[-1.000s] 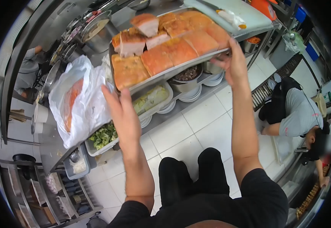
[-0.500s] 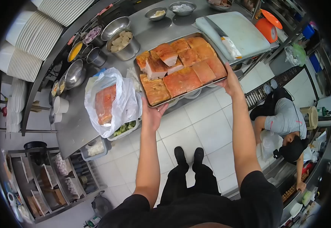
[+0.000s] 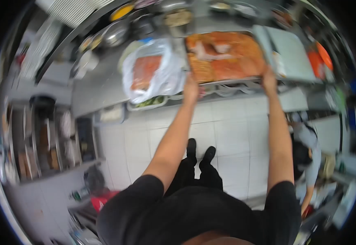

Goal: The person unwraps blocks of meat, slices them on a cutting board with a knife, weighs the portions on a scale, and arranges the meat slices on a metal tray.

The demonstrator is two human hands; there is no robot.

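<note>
A metal tray (image 3: 236,81) full of browned slabs of roast pork (image 3: 237,68) lies between my two hands at the counter's front edge. My left hand (image 3: 191,89) grips its near left corner, partly under the rim. At the near right corner my right hand (image 3: 269,81) holds the edge. Motion blur hides the exact finger positions, and I cannot tell whether the tray rests on the counter. Just left of it sits a white plastic bag (image 3: 171,67) with a reddish slab of meat (image 3: 146,72) inside.
A cutting board (image 3: 294,53) with a knife lies right of the tray. Bowls, a pot of pale chunks (image 3: 178,18) and an orange object (image 3: 319,61) line the back. Below the bag is a container of greens (image 3: 149,103). A co-worker (image 3: 306,147) bends at the lower right.
My arms have stretched forward, carrying the tray farther out and straightening it along the counter, between bag and board. The whole view has turned and blurred. Both hands keep hold.
</note>
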